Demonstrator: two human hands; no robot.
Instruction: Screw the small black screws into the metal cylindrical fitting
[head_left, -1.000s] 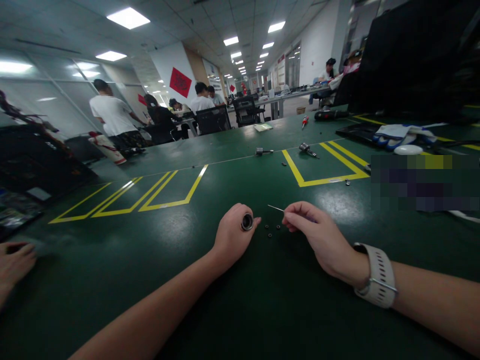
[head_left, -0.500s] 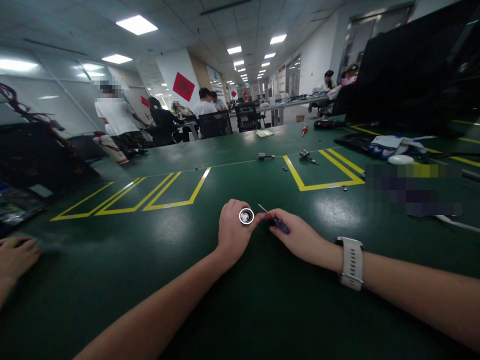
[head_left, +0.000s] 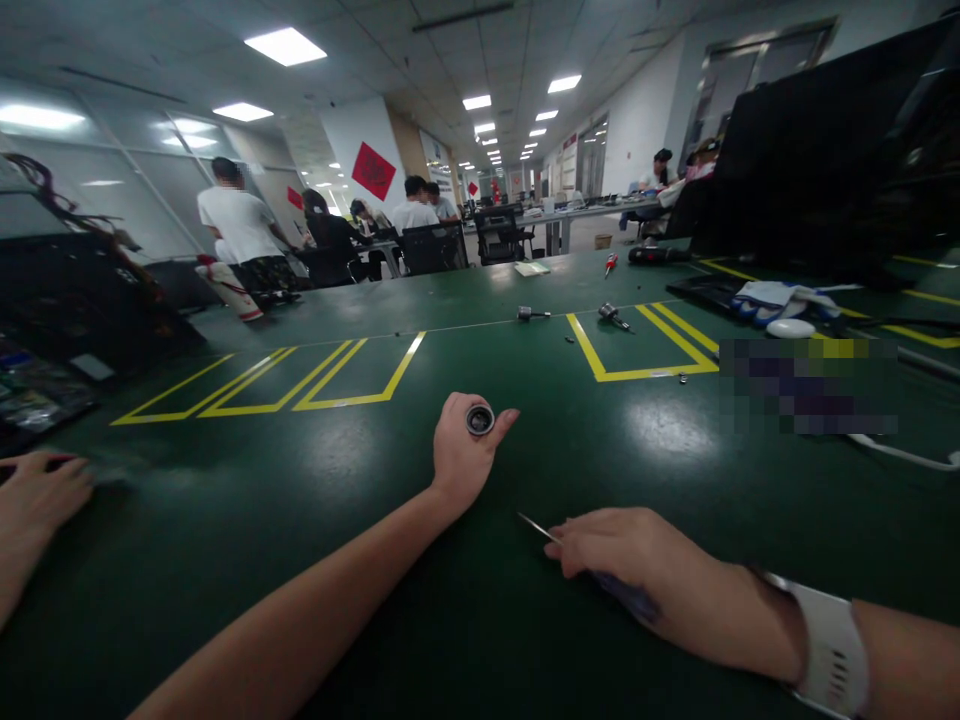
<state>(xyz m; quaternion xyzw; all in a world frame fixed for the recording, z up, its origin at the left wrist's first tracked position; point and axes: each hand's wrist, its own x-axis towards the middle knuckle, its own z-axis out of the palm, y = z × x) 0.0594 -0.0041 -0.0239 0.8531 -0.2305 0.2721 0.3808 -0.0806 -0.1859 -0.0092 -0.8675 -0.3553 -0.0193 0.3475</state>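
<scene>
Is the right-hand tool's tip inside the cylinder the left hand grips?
No, the thin-shafted tool in the right hand shows its bare tip apart from the metal cylinder in the left hand.

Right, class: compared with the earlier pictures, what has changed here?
The right hand, screwdriver still held, has drawn back toward the camera, away from the left hand. The three small rings between the hands a second ago no longer show; where they went isn't visible. The left hand keeps hold of the tube.
</scene>
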